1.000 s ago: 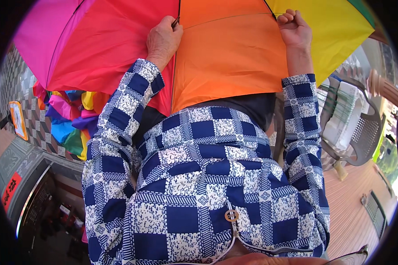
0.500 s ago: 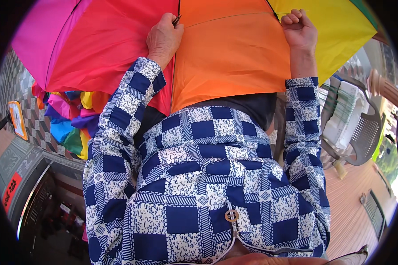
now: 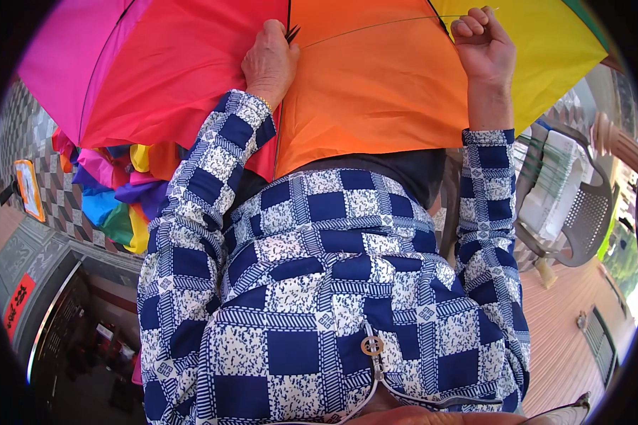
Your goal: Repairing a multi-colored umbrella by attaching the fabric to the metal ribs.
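A rainbow umbrella canopy (image 3: pixel 376 92) spreads open across my lap, with magenta, red, orange, yellow and green panels. At the seam between red and orange, my left hand (image 3: pixel 269 62) is closed on the umbrella beside a dark rib. Short dark prongs (image 3: pixel 293 34) stick out past its fingers; whether they belong to the frame cannot be made out. My right hand (image 3: pixel 485 49), raised over the yellow panel, pinches a thin thread (image 3: pixel 376 27). That thread runs across the orange panel toward my left hand. A tiny pale tip shows above the right fingers, too small to name.
A heap of multicoloured fabric (image 3: pixel 117 191) lies at the left on the patterned tile floor (image 3: pixel 57 177). To the right stands a grey plastic chair (image 3: pixel 585 219) with a white block-like package (image 3: pixel 554 184) on it. An orange-framed board (image 3: pixel 30 190) is at far left.
Both hands have shifted slightly right, the right one also tilting a little. The thread between them sags less evenly and angles up toward the right hand. The canopy moved slightly too.
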Demonstrator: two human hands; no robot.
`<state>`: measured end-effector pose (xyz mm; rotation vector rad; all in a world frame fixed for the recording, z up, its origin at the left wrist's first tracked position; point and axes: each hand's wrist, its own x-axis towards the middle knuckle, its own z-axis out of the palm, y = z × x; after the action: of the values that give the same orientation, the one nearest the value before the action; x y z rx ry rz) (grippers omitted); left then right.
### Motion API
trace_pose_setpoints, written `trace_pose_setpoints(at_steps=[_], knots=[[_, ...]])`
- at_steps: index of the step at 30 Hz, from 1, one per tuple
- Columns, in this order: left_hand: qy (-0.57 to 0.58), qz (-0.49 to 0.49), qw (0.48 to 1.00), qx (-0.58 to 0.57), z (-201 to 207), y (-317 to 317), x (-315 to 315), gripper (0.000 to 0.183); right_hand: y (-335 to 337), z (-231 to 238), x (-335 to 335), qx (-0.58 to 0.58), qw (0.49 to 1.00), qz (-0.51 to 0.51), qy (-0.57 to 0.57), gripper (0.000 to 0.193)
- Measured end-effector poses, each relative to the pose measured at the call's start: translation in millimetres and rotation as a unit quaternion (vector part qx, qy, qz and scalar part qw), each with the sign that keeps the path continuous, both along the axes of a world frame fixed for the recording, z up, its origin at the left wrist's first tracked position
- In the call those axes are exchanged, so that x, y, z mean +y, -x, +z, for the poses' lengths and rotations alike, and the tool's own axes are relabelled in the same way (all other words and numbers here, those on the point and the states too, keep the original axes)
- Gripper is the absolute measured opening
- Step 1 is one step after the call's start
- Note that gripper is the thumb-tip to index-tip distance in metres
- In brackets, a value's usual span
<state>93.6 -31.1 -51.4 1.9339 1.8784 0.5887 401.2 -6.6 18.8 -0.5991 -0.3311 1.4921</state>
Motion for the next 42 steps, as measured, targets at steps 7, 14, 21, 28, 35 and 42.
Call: trace_pose_setpoints(at_steps=[7, 14, 21, 28, 35, 42], knots=[[-0.017, -0.003, 1.0, 0.01, -3, -3, -3, 0.032, 5, 19, -5, 0.001, 1.0, -0.02, -0.011, 0.011], [0.035, 0.01, 0.999, 0.037, -2, -2, -1, 0.036, -9, 35, -2, 0.027, 0.997, 0.023, -0.069, 0.009], [0.006, -0.01, 0.999, 0.038, -7, 0, -3, 0.033, -40, 50, 3, 0.044, 0.995, 0.044, -0.072, 0.007], [-0.002, -0.023, 0.999, 0.039, -8, 0, -2, 0.032, -55, 56, 4, 0.057, 0.995, 0.019, -0.078, 0.008], [-0.015, -0.015, 1.0, 0.014, -9, 1, -2, 0.029, -54, 64, 13, 0.034, 0.993, 0.023, -0.108, 0.005], [-0.101, -0.056, 0.973, -0.202, -8, 7, -1, 0.025, -53, 81, 17, -0.051, 0.989, -0.033, -0.133, 0.011]])
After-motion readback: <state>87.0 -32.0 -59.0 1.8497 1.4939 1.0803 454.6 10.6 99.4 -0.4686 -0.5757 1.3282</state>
